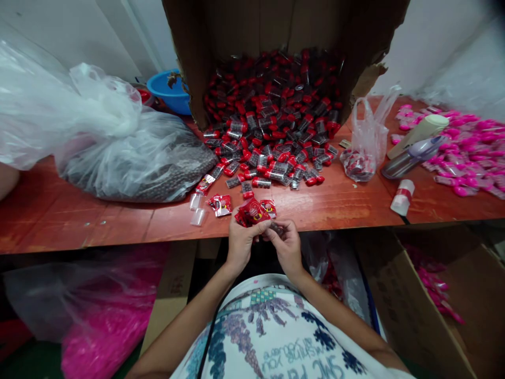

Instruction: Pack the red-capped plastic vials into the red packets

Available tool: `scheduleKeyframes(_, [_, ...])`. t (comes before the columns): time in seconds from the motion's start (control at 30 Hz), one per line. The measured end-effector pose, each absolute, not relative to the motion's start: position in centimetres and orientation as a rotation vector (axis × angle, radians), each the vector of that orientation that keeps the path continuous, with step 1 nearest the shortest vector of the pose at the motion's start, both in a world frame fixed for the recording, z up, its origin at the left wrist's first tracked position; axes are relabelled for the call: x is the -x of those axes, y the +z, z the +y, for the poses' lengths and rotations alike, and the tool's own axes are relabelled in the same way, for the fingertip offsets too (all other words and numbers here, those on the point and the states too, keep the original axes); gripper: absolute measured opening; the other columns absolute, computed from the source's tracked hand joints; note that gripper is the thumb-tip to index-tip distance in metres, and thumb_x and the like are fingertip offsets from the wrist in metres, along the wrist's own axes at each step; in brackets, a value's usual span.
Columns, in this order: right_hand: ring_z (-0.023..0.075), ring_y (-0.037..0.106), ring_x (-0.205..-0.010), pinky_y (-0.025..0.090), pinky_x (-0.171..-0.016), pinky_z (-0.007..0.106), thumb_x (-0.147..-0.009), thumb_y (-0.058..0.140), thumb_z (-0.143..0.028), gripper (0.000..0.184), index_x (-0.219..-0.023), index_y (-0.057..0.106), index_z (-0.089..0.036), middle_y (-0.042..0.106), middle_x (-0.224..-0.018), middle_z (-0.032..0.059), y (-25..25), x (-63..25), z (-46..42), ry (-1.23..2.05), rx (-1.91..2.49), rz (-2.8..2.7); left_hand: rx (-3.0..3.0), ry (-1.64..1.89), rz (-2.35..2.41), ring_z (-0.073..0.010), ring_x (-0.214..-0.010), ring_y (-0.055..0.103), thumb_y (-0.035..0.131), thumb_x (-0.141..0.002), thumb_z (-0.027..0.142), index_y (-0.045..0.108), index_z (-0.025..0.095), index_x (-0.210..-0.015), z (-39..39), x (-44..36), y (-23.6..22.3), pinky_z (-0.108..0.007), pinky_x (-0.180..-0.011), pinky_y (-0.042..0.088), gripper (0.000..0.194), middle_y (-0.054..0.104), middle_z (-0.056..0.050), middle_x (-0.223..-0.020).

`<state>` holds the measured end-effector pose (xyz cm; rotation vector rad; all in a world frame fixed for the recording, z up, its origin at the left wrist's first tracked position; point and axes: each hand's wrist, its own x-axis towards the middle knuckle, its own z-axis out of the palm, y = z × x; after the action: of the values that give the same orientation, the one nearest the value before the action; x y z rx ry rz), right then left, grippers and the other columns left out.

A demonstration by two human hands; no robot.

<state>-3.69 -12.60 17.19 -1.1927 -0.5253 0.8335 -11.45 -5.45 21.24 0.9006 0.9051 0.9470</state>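
Close to the table's front edge, my left hand (241, 243) is closed on small red printed packets (254, 211), which stick up above the thumb. My right hand (289, 247) pinches a small clear tube with dark contents (276, 228), right beside the left fingertips. The tube is partly hidden by my fingers. More red packets (223, 205) lie on the table to the left, near clear empty tubes (198, 216). Just beyond my hands spreads a heap of clear tubes with red caps and dark contents (272, 123).
A large cardboard box (182, 47) lies open behind the heap. At left rests a plastic bag of dark beads (142, 163), with a blue basin (168, 92) behind. Rightward are a knotted bag (366, 137), a drinking bottle (412, 155), a labelled roll (403, 197) and pink items (469, 147).
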Motion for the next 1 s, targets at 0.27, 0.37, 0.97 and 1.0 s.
scheduleKeyframes(0.27, [0.0114,0.063,-0.061,0.055,-0.054,0.024,-0.078,0.068,-0.033,0.024,-0.092,0.053,-0.021,0.063,-0.079,-0.0023,17.3,3.2,-12.6,0.918,1.182,-0.471,-0.922,0.890,0.872,-0.0037,-0.043,0.043,0.081,-0.056,0.026,0.055,0.015,-0.080,-5.4,11.3,20.8,-0.016,-0.034,0.028,0.037,0.059,0.004,-0.066])
scheduleKeyframes(0.37, [0.0108,0.063,-0.055,0.054,-0.049,0.023,-0.077,0.069,-0.033,0.024,-0.092,0.054,-0.021,0.065,-0.076,-0.0025,17.7,2.8,-12.4,1.022,1.105,-0.383,-0.899,0.862,0.837,-0.0027,-0.041,0.040,0.080,-0.058,0.024,0.056,0.014,-0.074,-5.5,11.3,20.7,-0.015,-0.034,0.027,0.030,0.056,0.005,-0.061])
scheduleKeyframes(0.97, [0.0171,0.058,-0.088,0.053,-0.075,0.029,-0.078,0.066,-0.027,0.036,-0.114,0.065,-0.031,0.058,-0.096,0.0026,17.4,2.5,-12.9,0.733,1.349,-0.749,-0.931,0.845,0.943,-0.0051,-0.040,0.044,0.081,-0.057,0.024,0.057,0.014,-0.071,-4.9,12.2,20.5,-0.018,-0.036,0.031,0.029,0.059,0.003,-0.060])
scheduleKeyframes(1.0, [0.0168,0.058,-0.087,0.052,-0.077,0.029,-0.078,0.066,-0.026,0.035,-0.113,0.066,-0.030,0.058,-0.095,0.0025,17.4,2.4,-13.0,0.698,1.370,-0.768,-0.929,0.850,0.945,-0.0051,-0.040,0.045,0.081,-0.056,0.024,0.057,0.014,-0.071,-4.9,12.1,20.4,-0.018,-0.036,0.032,0.030,0.059,0.003,-0.060])
